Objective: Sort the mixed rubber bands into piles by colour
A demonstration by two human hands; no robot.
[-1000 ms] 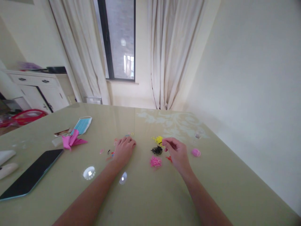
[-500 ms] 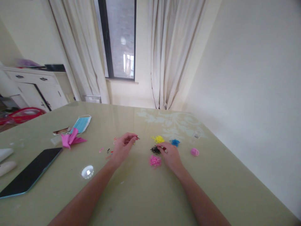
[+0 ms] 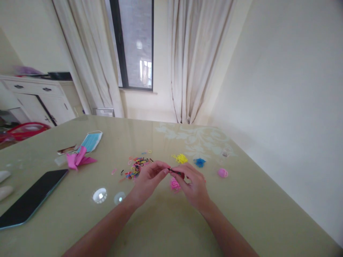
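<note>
My left hand (image 3: 150,178) and my right hand (image 3: 195,184) meet fingertip to fingertip above the table. Stretched between their pinched fingers is a small black rubber band (image 3: 174,171). Just below the fingertips lies a pile of pink bands (image 3: 175,184), partly covered by my right hand. Beyond the hands are a yellow pile (image 3: 180,158) and a blue pile (image 3: 199,162). A loose heap of mixed-colour bands (image 3: 138,165) sits behind my left hand. The right hand hides the spot where black bands lay.
A pink round item (image 3: 222,173) lies at the right. On the left are a dark tablet-like slab (image 3: 34,194), pink folded paper (image 3: 79,159) and a blue face mask (image 3: 91,141). The table (image 3: 160,228) runs toward a curtained window; a wall (image 3: 289,107) borders its right side.
My left hand has moved right and slightly nearer, uncovering the mixed heap. My right hand has lifted off the black pile, and the two hands now meet at the black band.
</note>
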